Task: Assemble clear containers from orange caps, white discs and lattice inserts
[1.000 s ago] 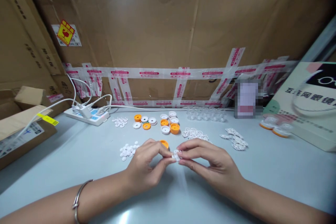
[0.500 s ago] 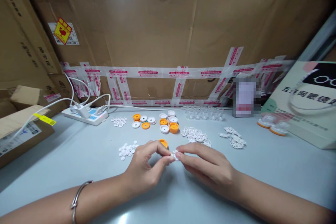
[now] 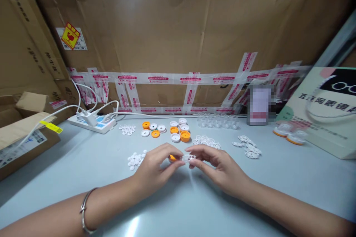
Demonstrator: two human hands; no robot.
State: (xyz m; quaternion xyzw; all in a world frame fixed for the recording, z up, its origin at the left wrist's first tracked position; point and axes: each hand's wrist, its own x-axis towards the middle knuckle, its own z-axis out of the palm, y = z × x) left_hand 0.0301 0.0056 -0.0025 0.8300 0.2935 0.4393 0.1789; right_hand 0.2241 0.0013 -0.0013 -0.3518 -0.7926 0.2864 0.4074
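My left hand (image 3: 155,172) and my right hand (image 3: 217,166) meet at the middle of the pale table (image 3: 83,166), both pinching one small white lacy plastic ring (image 3: 188,158). An orange cap (image 3: 172,157) shows just behind my left fingertips; I cannot tell whether they touch it. A small heap of white discs (image 3: 135,159) lies just left of my left hand. Behind my right hand sits a pile of white lacy rings (image 3: 206,141).
Orange and white caps (image 3: 178,130) stand in a cluster further back, with clear plastic pieces (image 3: 217,120) to their right. A white power strip (image 3: 93,122) with cables lies at back left. Cardboard walls (image 3: 178,44) enclose the table; a printed box (image 3: 325,111) leans at right.
Both hands have shifted slightly further from me, still pinching the white ring. The orange cap now sits right at my left fingertips.
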